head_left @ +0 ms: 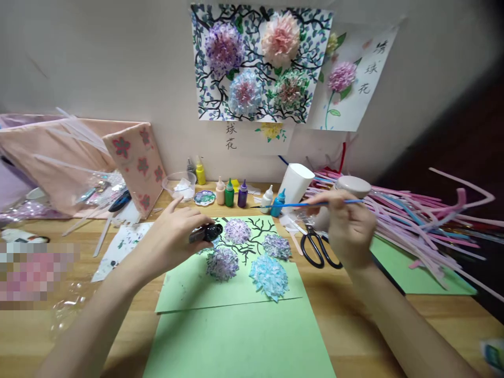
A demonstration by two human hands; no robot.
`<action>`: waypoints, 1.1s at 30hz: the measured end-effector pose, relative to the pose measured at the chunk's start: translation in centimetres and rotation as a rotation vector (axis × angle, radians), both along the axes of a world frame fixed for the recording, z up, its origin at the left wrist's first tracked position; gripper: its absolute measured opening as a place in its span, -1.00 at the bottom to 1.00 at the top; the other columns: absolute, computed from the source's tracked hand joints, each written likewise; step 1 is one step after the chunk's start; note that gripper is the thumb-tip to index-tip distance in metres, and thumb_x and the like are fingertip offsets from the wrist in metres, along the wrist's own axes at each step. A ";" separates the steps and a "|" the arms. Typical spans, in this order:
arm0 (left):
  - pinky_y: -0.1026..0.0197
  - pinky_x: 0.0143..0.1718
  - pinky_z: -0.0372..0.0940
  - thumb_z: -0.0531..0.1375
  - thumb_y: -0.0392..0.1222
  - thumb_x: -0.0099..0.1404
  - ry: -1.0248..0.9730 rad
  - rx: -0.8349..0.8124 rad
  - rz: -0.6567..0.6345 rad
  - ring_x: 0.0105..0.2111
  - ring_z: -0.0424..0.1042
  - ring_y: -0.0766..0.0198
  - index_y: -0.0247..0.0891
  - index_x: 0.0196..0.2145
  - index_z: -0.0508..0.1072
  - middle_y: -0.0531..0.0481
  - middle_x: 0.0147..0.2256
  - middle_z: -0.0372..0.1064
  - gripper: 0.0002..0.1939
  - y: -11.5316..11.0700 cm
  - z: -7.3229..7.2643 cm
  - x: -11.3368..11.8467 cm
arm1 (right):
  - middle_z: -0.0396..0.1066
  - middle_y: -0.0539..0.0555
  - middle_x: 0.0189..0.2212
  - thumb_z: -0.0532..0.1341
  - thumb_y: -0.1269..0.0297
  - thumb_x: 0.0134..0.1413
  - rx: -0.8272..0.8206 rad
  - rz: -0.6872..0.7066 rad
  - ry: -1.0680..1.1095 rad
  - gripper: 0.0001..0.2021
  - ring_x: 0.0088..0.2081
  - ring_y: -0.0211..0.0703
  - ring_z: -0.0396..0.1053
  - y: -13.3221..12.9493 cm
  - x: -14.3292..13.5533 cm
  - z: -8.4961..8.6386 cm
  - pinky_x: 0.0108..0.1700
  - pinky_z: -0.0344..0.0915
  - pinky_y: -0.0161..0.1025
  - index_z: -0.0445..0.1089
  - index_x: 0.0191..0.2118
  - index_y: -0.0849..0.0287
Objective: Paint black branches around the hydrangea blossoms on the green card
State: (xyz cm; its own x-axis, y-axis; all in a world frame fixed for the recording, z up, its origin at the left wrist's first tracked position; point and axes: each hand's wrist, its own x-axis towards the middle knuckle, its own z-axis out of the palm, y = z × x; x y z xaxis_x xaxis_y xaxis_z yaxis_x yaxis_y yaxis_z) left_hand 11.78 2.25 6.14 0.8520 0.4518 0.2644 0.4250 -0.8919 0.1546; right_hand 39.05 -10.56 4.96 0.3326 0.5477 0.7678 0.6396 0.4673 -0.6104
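Observation:
My left hand (179, 236) is closed round a small black paint bottle (207, 232), tilted sideways above the left part of a green sheet (189, 289). A blue paintbrush (307, 205) is pinched in my right hand (348, 223), its dark tip pointing left in front of the paint bottles. Black branches are painted on the paper below, among several ruffled paper flowers: a light purple one (237, 231), a purple one (222, 263), a grey-purple one (276, 246) and a pale blue one (269, 275). Part of another bluish flower is hidden behind my left hand.
Black-handled scissors (315, 249) lie below my right hand. Paint bottles (229, 193) and a smeared palette (205, 198) stand along the wall. Pink pipe cleaners (417, 220) spread at right; a fabric box (134, 163) stands left. Flower artwork (260, 110) hangs above.

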 end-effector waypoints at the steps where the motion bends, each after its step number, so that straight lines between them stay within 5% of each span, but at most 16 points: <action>1: -0.15 0.15 -0.08 0.20 -0.09 0.15 0.003 0.001 -0.003 -0.22 0.40 0.20 -0.12 -0.20 0.41 0.06 -0.28 0.46 -0.76 -0.2 0.0 0.1 | 0.46 0.00 -0.47 0.01 0.26 0.24 0.039 0.048 0.030 -0.72 -0.49 -0.26 0.38 -0.5 -0.7 0.4 -0.46 0.29 -0.28 0.44 -0.36 0.12; 4: -0.12 0.16 -0.10 0.19 -0.11 0.15 0.029 0.003 0.006 -0.26 0.40 0.23 -0.14 -0.20 0.41 0.07 -0.32 0.44 -0.77 -0.7 0.2 0.3 | 0.47 0.02 -0.47 0.03 0.25 0.23 0.143 0.190 -0.041 -0.76 -0.42 -0.19 0.41 -1.8 -2.1 0.9 -0.42 0.32 -0.23 0.44 -0.30 0.12; 12: -0.09 0.12 -0.01 0.16 -0.13 0.16 0.069 -0.025 0.010 -0.29 0.37 0.23 -0.15 -0.18 0.44 0.04 -0.36 0.41 -0.75 -1.7 0.9 0.6 | 0.48 0.08 -0.37 0.02 0.33 0.23 -0.002 0.369 -0.334 -0.78 -0.30 -0.16 0.44 -2.4 -3.2 0.4 -0.29 0.36 -0.20 0.39 -0.16 0.16; 33: -0.13 0.16 -0.06 0.14 -0.15 0.16 0.048 -0.039 -0.058 -0.32 0.40 0.26 -0.15 -0.20 0.44 0.04 -0.34 0.44 -0.77 -1.9 0.8 0.7 | 0.46 0.10 -0.31 0.04 0.41 0.21 -0.039 0.392 -0.405 -0.79 -0.24 -0.18 0.40 -2.1 -3.2 0.1 -0.23 0.33 -0.21 0.35 -0.10 0.17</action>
